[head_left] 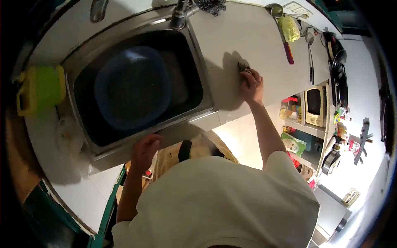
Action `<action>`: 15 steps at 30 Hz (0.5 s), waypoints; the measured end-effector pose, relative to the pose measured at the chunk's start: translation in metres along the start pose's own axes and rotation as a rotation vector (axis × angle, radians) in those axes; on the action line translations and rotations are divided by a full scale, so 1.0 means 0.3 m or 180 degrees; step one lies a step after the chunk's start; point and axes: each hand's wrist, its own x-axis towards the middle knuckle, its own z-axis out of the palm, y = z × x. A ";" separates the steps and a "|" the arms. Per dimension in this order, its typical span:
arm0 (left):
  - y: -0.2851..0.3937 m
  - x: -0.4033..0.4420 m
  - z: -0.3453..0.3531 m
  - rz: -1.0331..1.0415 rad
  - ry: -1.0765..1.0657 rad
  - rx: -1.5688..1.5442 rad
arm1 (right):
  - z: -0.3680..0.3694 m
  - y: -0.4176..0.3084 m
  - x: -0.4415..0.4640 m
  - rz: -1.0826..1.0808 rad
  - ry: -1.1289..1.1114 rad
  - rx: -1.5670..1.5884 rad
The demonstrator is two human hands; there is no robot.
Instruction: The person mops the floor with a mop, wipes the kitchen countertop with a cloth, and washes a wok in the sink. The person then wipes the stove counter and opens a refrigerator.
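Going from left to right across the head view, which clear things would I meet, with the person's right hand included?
Green container, blue basin, faucet, right hand, microwave.

In the upper middle, the tap [178, 18] looks like glossy metal; the sink rim [198, 62] is duller metal. The basin [108, 91] and yellow-green container [45, 87] look plastic. The surface [244, 29] is smooth, the clump [243, 67] at upper right rough, the shirt [219, 202] matt cloth.
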 end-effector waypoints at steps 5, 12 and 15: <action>-0.080 0.006 0.141 -0.0295 -0.1323 -0.1443 | 0.025 0.006 0.112 0.0209 -0.0121 0.0941; -0.321 0.140 0.526 -0.1683 -0.2511 -0.3601 | 0.249 -0.097 0.379 0.0079 -0.0782 0.1875; -0.261 0.176 0.667 -0.1992 -0.2413 -0.4395 | 0.195 -0.093 0.283 -0.1147 -0.0864 0.0278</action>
